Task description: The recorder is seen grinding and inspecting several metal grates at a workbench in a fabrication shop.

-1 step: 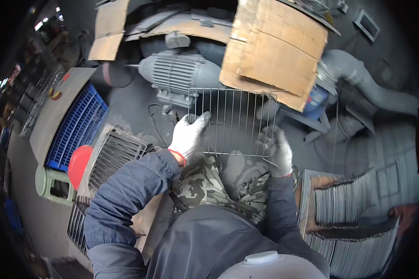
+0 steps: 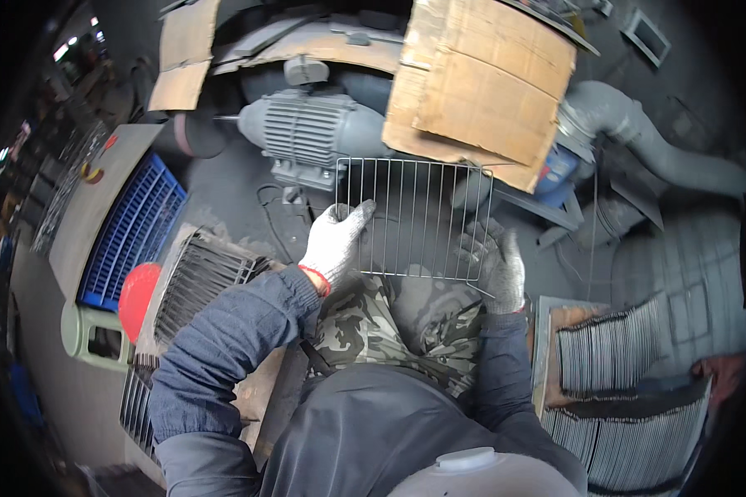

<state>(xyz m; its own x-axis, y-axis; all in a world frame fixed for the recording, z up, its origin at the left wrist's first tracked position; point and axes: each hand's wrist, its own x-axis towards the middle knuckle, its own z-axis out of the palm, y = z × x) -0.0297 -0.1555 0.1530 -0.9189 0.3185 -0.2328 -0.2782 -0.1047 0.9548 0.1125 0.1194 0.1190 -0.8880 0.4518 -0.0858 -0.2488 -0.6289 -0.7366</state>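
Observation:
A rectangular wire rack [image 2: 414, 217] of thin parallel metal rods is held up in front of me, over my camouflage trousers. My left hand [image 2: 336, 240], in a white knit glove with a red cuff, grips its left side, thumb up along the rods. At the rack's right edge is my right hand [image 2: 499, 267], in a greyed glove; its fingers reach behind the outer rods and its thumb stands apart. A short bent wire end juts from the rack's lower right corner beside that hand.
Beyond the rack stand a grey finned motor [image 2: 294, 124] and a cardboard sheet [image 2: 489, 83]. Stacked wire racks [image 2: 609, 352] lie at the right, more racks [image 2: 203, 286] at the left. Also left are a blue plastic crate [image 2: 133, 236] and a green stool [image 2: 95, 335]. A grey duct [image 2: 663, 153] curves at far right.
The surroundings have shifted slightly leftward in view. My right hand has moved slightly, its thumb a little farther from the rack; my left hand keeps its grip.

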